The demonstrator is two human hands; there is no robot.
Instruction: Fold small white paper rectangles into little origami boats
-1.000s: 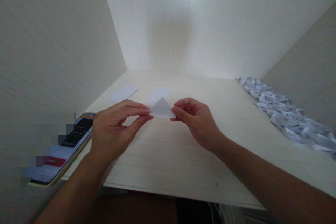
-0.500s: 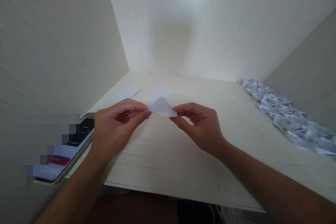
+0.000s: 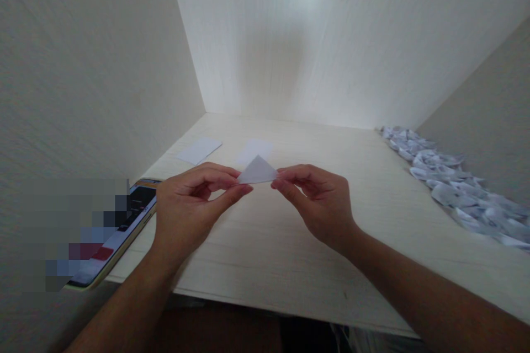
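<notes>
A small piece of white paper (image 3: 258, 170), folded to a triangle with its peak pointing away from me, is held in the air above the table. My left hand (image 3: 194, 198) pinches its left corner between thumb and fingers. At the opposite corner, my right hand (image 3: 317, 198) grips the paper the same way. Just beyond the folded piece, a flat white sheet (image 3: 254, 149) lies on the table, partly hidden by it. Farther left rests a neat stack of white paper (image 3: 200, 150).
A phone (image 3: 124, 231) with a lit screen, partly blurred out, lies at the table's left edge. Along the right side runs a long pile of folded white paper pieces (image 3: 451, 182). Walls enclose the pale table (image 3: 265, 253) at left, back and right.
The paper's right-hand corner no longer sticks out past my right fingers; the triangle now looks even. My left thumb has slid right along its lower edge.
</notes>
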